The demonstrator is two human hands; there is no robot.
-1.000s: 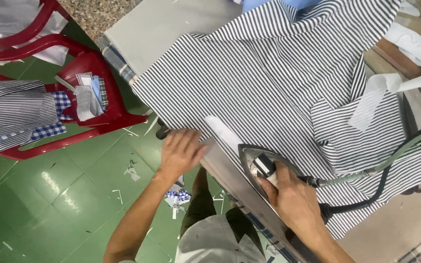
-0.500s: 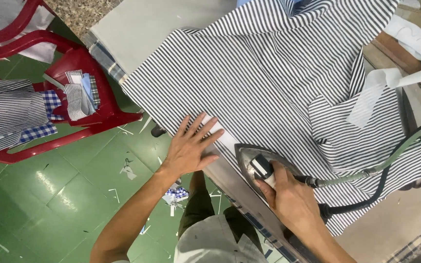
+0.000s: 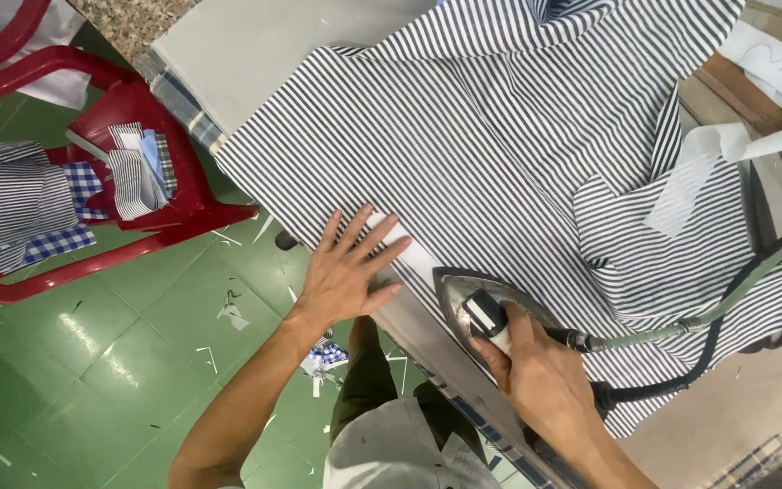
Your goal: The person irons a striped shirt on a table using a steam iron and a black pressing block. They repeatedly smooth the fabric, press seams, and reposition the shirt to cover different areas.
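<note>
Head view shows the striped shirt [image 3: 500,136] spread over the ironing table [image 3: 255,54]. Right hand [image 3: 540,380] is closed around the iron [image 3: 481,303] at the hem. Left hand [image 3: 346,272] lies flat, fingers spread, pressing the white folded edge [image 3: 414,254]. Just beside stands a red chair [image 3: 165,195].

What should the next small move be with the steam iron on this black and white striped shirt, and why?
Probably slide the steam iron along the white folded strip toward the left hand. The right hand grips its handle, and the left hand lies flat on the striped shirt just ahead.
</note>
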